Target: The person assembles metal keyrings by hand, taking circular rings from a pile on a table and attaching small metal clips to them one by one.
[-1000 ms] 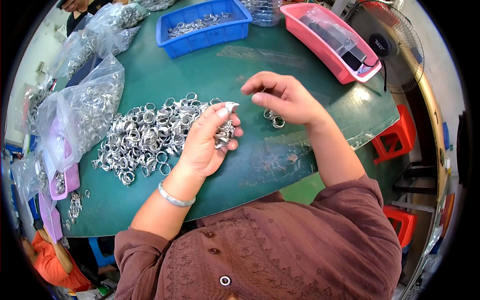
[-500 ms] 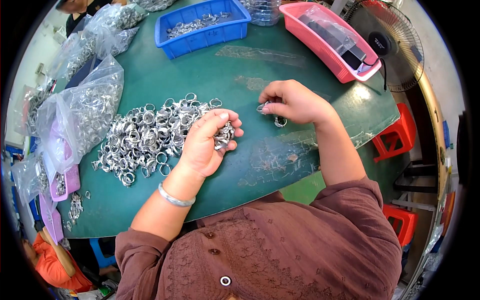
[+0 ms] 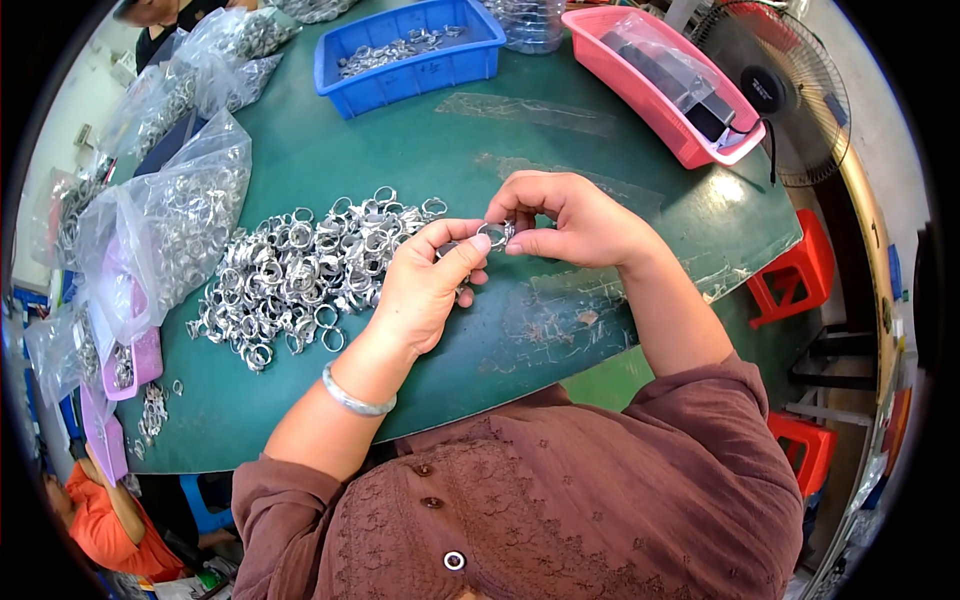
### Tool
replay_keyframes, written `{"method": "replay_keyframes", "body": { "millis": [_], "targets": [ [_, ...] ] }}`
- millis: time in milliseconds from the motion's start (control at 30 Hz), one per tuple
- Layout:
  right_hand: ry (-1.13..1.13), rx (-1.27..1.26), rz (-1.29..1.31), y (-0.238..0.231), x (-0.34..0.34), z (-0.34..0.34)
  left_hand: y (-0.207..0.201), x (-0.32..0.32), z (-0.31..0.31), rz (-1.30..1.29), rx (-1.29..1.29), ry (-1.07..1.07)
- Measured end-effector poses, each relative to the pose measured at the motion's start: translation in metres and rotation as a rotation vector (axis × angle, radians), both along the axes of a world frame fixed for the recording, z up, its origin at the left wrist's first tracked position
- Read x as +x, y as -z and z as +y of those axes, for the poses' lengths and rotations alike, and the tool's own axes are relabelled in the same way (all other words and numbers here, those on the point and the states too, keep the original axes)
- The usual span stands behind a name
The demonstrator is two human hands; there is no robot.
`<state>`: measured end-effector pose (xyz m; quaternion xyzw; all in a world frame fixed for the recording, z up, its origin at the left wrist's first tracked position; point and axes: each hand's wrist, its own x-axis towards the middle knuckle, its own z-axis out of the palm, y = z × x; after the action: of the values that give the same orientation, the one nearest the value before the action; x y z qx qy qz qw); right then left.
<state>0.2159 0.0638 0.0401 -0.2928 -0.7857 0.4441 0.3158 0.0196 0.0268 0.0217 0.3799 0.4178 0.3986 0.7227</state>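
A large heap of silver-coloured metal rings lies on the green table, left of my hands. My left hand, with a bangle on its wrist, is closed at the heap's right edge. Rings sit in its curled fingers, mostly hidden now, and its thumb and forefinger reach a single ring. My right hand meets it there, closed in a pinch, with thumb and fingertips on that same ring. Exactly how many rings either hand holds cannot be seen.
A blue bin with rings stands at the back. To its right are a clear plastic jar, a pink basket and a fan. Bags of rings and a purple basket line the left. A person in orange sits lower left.
My right hand has moved left from the bare table to my left hand. The loose ring that lay beneath it no longer shows there. My left thumb has come forward onto a ring.
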Motion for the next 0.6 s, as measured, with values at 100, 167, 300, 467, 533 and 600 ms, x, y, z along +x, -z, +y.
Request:
{"method": "replay_keyframes", "body": {
  "millis": [100,167,300,467,533,600],
  "targets": [
    [0.031,-0.009,-0.037,-0.001,-0.001,-0.0015,-0.0004,0.0014,-0.0001,0.148,0.082,0.005],
    [0.023,0.008,-0.082,-0.0012,-0.0006,-0.0021,-0.0024,0.0034,0.0,0.17,0.07,0.005],
    [-0.027,0.021,-0.177,-0.0069,-0.0011,-0.0047,-0.0017,0.0021,0.0003,0.169,0.0,0.022],
    [-0.059,0.165,-0.12,-0.0021,-0.0013,-0.0042,-0.0022,0.0044,-0.0003,0.151,-0.037,-0.009],
    [-0.071,0.122,-0.099,-0.0022,0.0005,-0.0042,-0.0023,0.0057,-0.0016,0.15,-0.041,-0.011],
    [-0.107,-0.004,-0.128,-0.0041,0.0033,-0.0029,-0.0005,0.0061,-0.0023,0.18,-0.037,-0.035]
  ]
}}
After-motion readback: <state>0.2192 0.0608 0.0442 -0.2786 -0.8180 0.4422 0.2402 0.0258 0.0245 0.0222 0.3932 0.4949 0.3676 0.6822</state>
